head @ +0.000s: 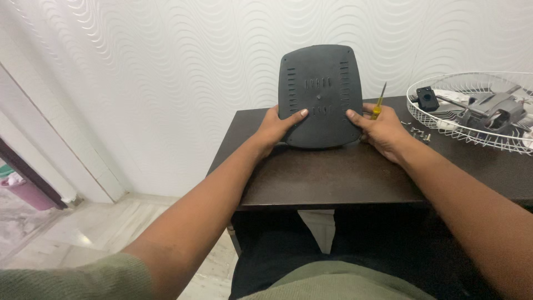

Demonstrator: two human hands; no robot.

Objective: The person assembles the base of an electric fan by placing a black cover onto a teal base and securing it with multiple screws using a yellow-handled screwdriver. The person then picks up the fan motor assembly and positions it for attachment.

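Note:
A dark grey plastic cover [320, 94] with rows of vent slots stands upright on the dark brown table [333, 178], its slotted face turned toward me. My left hand [276, 126] grips its lower left edge, thumb on the front. My right hand [381, 130] grips its lower right edge. A yellow-handled screwdriver [378, 105] sticks up behind my right hand; whether the hand holds it I cannot tell.
A white wire fan guard [472, 108] lies at the table's right with grey and black parts inside it. Several small screws [417, 131] lie between it and my right hand. A textured white wall stands behind. Tiled floor and a pink bucket [25, 191] are at left.

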